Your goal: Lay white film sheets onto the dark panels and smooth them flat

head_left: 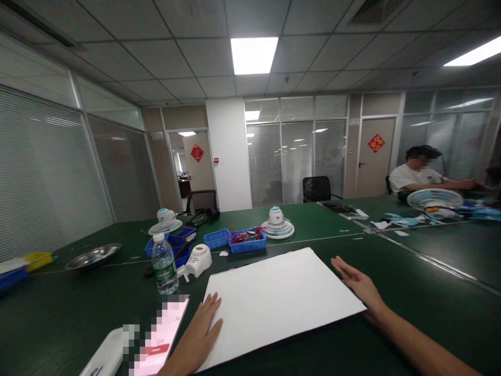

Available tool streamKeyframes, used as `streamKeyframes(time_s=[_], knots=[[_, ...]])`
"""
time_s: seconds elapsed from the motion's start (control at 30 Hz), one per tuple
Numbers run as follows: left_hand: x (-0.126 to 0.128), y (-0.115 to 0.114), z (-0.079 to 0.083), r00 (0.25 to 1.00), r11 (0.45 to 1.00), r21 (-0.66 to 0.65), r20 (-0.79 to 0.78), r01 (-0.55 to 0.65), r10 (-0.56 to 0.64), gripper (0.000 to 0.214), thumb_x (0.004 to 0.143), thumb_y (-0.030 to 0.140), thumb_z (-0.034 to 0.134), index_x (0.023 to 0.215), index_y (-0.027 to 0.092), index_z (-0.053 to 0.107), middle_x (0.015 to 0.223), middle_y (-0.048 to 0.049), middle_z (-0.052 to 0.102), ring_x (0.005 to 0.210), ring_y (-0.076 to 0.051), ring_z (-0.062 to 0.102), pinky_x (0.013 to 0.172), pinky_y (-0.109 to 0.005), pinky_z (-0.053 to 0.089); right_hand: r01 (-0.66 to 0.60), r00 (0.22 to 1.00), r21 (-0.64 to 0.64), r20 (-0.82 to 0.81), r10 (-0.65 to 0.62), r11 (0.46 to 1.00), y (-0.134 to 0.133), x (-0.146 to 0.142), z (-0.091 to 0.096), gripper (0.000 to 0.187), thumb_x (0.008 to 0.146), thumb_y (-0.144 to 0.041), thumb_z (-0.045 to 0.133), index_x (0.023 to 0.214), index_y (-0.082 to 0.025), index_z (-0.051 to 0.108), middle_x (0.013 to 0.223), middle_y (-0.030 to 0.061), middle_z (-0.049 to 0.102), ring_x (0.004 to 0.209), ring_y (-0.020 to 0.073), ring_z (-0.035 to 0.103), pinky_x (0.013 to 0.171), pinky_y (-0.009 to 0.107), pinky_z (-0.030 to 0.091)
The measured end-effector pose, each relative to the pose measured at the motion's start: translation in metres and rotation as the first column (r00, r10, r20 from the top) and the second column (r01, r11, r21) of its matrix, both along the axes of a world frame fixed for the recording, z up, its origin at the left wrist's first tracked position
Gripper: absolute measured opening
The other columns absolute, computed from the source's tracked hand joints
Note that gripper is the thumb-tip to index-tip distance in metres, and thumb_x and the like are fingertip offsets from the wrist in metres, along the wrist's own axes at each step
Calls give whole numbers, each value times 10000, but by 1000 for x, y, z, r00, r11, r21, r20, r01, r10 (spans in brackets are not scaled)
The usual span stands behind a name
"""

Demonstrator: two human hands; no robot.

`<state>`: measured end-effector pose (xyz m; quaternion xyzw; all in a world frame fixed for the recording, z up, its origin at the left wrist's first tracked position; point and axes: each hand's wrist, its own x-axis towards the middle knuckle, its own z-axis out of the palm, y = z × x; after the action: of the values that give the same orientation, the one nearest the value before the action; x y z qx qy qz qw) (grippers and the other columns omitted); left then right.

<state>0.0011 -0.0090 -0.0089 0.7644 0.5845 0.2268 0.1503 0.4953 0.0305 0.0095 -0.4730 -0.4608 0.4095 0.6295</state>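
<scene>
A large white sheet or board (274, 303) lies at a slant on the dark green table (410, 292) before me. On its left edge rests my left hand (203, 324), palm down with the fingers stretched out. My right hand (358, 284) is at the right edge, thumb side up, its fingers extended and holding nothing; whether it touches the edge is hard to tell. A clear water bottle (164, 266) with a green label stands left of the sheet. Close to my left forearm are a pink, partly blurred flat item (166, 334) and a white device (107, 352).
Behind the sheet stand blue bins (247, 244) with red wires, a white housing (199, 260) and fan parts (276, 224). A metal bowl (94, 256) sits at left. At far right a person (418, 172) sits behind a fan grille (434, 199) and scraps.
</scene>
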Motion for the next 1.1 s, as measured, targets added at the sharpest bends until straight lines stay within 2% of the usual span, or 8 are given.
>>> streamKeyframes(time_s=[0.1, 0.2, 0.37, 0.53, 0.67, 0.87, 1.0, 1.1], knots=[[0, 0, 1, 1000, 1000, -5, -1, -2, 2, 586, 966, 459, 427, 1493, 203, 457, 1630, -79, 325, 1521, -268, 228, 1250, -517, 157, -44, 994, -172, -108, 25, 984, 1, -3, -4, 605, 722, -306, 697, 1320, -254, 624, 1445, 121, 566, 1009, 328, 725, 647, 397, 621], [-1, -1, 1, 1000, 1000, 3, 30, -2, 2, 577, 966, 471, 432, 1492, 235, 458, 1630, -61, 328, 1520, -261, 229, 1248, -514, 166, -154, 981, -230, -153, 120, 961, -6, -5, 6, 567, 771, -347, 646, 1327, -239, 622, 1236, 136, 711, 843, 310, 752, 628, 417, 604], [-1, -3, 2, 997, 999, -14, 76, -31, 32, 577, 976, 463, 411, 1510, 245, 425, 1642, -45, 305, 1526, -246, 213, 1247, -509, 168, -151, 989, -77, -7, 151, 986, -19, -7, 21, 575, 742, -360, 694, 1307, -280, 628, 1187, 103, 720, 773, 271, 716, 607, 390, 567], [-4, 0, 3, 958, 994, -80, 274, -69, 89, 634, 882, 388, 535, 1481, 189, 475, 1619, -70, 358, 1516, -288, 253, 1247, -523, 161, -180, 976, 31, 128, 175, 983, -17, -9, 6, 326, 699, -270, 727, 1023, -241, 699, 883, 14, 699, 689, 207, 632, 580, 302, 476], [-13, 11, 7, 885, 993, -104, 454, -62, 102, 642, 818, 260, 473, 1453, 177, 514, 1541, -71, 490, 1443, -275, 418, 1210, -507, 301, -144, 985, 39, 98, 140, 989, -13, -7, 0, 181, 705, -293, 716, 866, -229, 664, 740, -17, 635, 635, 177, 578, 561, 274, 421], [-13, 6, 20, 857, 999, -16, 515, 37, -23, 580, 794, 248, 519, 1365, 209, 610, 1457, -43, 596, 1386, -261, 506, 1187, -483, 368, -19, 1000, -11, -18, 19, 1000, -7, 4, 3, 172, 746, -405, 641, 813, -247, 635, 832, 4, 672, 744, 229, 642, 653, 345, 510], [-11, -7, 22, 931, 965, 211, 296, 154, -213, 533, 825, 315, 642, 1356, 266, 619, 1504, -54, 548, 1436, -288, 437, 1218, -483, 313, 15, 1000, -29, 14, -15, 999, -2, 7, -2, 206, 764, -432, 609, 836, -240, 634, 915, 39, 698, 847, 278, 669, 743, 408, 537], [-11, -8, 22, 959, 953, 261, 194, 153, -207, 483, 866, 295, 603, 1349, 286, 623, 1466, -57, 589, 1394, -283, 494, 1179, -470, 379, 142, 983, 21, 117, -143, 990, -3, 6, -3, 319, 763, -457, 610, 985, -229, 638, 1272, 96, 637, 1121, 343, 617, 926, 471, 501]])
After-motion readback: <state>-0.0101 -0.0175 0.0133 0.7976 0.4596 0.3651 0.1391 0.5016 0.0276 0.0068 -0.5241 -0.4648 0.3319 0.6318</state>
